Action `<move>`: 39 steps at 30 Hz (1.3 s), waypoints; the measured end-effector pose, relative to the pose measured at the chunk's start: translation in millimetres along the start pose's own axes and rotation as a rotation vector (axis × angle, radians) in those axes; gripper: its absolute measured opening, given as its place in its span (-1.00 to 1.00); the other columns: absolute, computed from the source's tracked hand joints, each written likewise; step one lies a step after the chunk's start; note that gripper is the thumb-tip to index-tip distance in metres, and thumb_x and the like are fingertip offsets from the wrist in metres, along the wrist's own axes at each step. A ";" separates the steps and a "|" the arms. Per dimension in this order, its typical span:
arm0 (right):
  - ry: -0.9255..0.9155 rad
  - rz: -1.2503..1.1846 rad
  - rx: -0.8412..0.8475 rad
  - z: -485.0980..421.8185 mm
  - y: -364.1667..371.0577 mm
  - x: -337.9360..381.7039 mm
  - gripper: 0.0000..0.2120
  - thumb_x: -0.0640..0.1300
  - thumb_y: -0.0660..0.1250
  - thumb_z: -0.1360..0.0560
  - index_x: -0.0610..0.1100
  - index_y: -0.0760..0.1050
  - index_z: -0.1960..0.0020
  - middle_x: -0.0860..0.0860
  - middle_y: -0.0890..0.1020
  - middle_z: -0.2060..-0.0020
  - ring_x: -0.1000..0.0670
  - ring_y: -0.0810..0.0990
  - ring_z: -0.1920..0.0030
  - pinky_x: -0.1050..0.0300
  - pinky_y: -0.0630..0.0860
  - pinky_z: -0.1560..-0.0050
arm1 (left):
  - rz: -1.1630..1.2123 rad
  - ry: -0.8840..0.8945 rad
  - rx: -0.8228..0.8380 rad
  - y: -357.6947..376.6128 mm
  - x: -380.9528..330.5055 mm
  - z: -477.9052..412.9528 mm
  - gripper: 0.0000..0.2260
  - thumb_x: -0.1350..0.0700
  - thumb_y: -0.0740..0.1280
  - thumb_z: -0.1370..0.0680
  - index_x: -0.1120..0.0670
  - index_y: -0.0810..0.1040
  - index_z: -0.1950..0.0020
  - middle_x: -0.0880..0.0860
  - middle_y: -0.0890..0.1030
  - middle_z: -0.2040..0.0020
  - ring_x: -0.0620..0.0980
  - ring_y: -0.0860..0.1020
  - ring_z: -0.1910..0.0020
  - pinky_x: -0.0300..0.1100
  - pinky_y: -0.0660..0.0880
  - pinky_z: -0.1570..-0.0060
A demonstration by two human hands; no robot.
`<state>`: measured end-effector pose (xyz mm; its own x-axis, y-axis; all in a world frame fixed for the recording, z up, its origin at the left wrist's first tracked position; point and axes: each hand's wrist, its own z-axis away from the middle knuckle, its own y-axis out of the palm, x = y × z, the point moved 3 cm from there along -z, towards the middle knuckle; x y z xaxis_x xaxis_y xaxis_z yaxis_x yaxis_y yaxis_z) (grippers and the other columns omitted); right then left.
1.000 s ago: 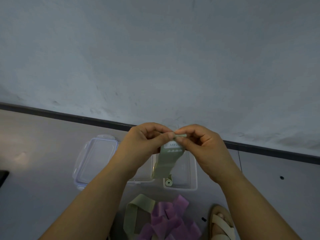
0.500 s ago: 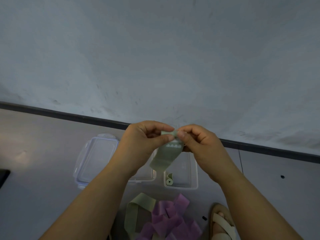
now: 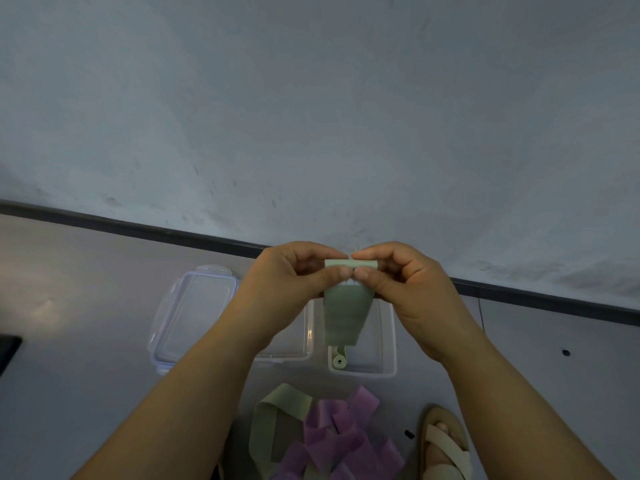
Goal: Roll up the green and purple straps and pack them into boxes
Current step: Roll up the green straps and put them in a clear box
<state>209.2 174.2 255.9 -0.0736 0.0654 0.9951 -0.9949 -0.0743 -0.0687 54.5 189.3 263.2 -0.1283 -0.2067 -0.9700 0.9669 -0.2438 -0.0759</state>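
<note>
Pinching the green strap (image 3: 343,317) at its rolled top edge, your left hand (image 3: 294,282) and right hand (image 3: 412,292) hold it over the open box (image 3: 363,374), each grip closed tight. Slack thumbs would likely let the roll spring open.

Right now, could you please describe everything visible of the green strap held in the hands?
The flat pale green rubbery-looking strap has its top edge turned into a small roll, pinched by the left hand and right hand. White printed marks show just below. The rest hangs flat in front of an open clear plastic box.
</note>
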 end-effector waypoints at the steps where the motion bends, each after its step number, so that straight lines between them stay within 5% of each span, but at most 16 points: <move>1: -0.009 0.015 0.005 0.0 0.5 0.0 -0.83 -0.24 0.36 -0.40 0.03 0.56 0.13 0.19 0.65 0.29 0.20 0.60 0.20 0.33 0.56 0.14 | -0.007 0.005 -0.003 -0.3 0.4 -0.2 -0.91 0.19 0.44 -0.41 0.04 0.66 0.12 0.15 0.69 0.17 0.12 0.65 0.11 -0.01 0.60 0.01; 5: -0.026 0.038 0.014 0.1 0.9 0.3 -0.80 -0.26 0.38 -0.39 0.04 0.56 0.14 0.22 0.64 0.28 0.20 0.58 0.21 0.35 0.55 0.14 | -0.005 0.048 -0.013 -1.2 0.7 -0.3 -0.87 0.26 0.44 -0.40 0.03 0.64 0.15 0.07 0.69 0.22 -0.07 0.63 0.22 -0.24 0.59 0.14; 9: 0.022 -0.025 0.022 0.8 1.8 0.0 -0.79 -0.04 0.38 -0.27 0.02 0.56 0.09 0.11 0.65 0.22 0.13 0.61 0.16 0.25 0.59 0.08 | 0.010 0.070 -0.025 -0.9 -0.1 -0.9 -0.82 0.31 0.45 -0.38 0.02 0.63 0.19 -0.07 0.68 0.28 -0.16 0.63 0.23 -0.37 0.55 0.19; 15: 0.081 -0.035 0.017 -1.2 3.7 -0.3 -0.73 0.02 0.30 -0.30 -0.12 0.57 0.12 0.02 0.63 0.28 0.14 0.62 0.27 0.32 0.55 0.23 | 0.010 0.065 -0.023 -0.5 1.0 -1.3 -0.81 0.34 0.45 -0.37 0.04 0.64 0.17 -0.04 0.69 0.25 -0.12 0.64 0.21 -0.32 0.57 0.14; 22: 0.043 -0.083 -0.011 -1.7 -1.8 -1.1 -0.85 -0.10 0.35 -0.31 -0.06 0.56 0.12 0.16 0.65 0.33 0.20 0.62 0.25 0.36 0.53 0.22 | 0.090 -0.031 0.001 3.4 2.9 -0.6 -0.72 0.30 0.44 -0.40 0.05 0.55 -0.04 0.13 0.69 0.15 0.06 0.66 0.11 -0.06 0.62 0.06; 26: 0.029 -0.079 -0.019 -1.7 -2.4 -1.9 -0.88 -0.18 0.36 -0.34 -0.03 0.55 0.13 0.18 0.65 0.32 0.21 0.61 0.23 0.34 0.56 0.18 | 0.040 -0.041 0.012 1.9 1.8 -0.1 -0.85 0.23 0.46 -0.39 0.07 0.60 0.08 0.13 0.69 0.15 0.09 0.66 0.10 -0.01 0.60 -0.01; 35: -0.004 -0.032 0.001 -1.8 -0.8 -2.1 -0.80 -0.29 0.40 -0.36 0.00 0.56 0.16 0.19 0.64 0.31 0.21 0.59 0.23 0.34 0.55 0.15 | 0.045 0.004 -0.011 -1.7 3.7 -1.8 -0.86 0.28 0.44 -0.40 0.06 0.63 0.12 0.02 0.70 0.21 -0.08 0.65 0.19 -0.22 0.60 0.11; 39: 0.055 -0.091 0.032 -0.9 0.1 -1.0 -0.79 -0.07 0.37 -0.27 -0.01 0.56 0.08 0.11 0.65 0.25 0.14 0.62 0.18 0.27 0.58 0.13 | 0.061 0.027 -0.015 -3.0 3.7 -2.1 -0.83 0.32 0.43 -0.39 0.07 0.63 0.14 0.00 0.69 0.22 -0.08 0.64 0.18 -0.22 0.59 0.09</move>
<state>209.1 175.0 254.8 0.0121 0.1276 0.9918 -0.9949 -0.0976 0.0247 51.6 191.3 259.3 -0.0631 -0.1954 -0.9787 0.9760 -0.2168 -0.0196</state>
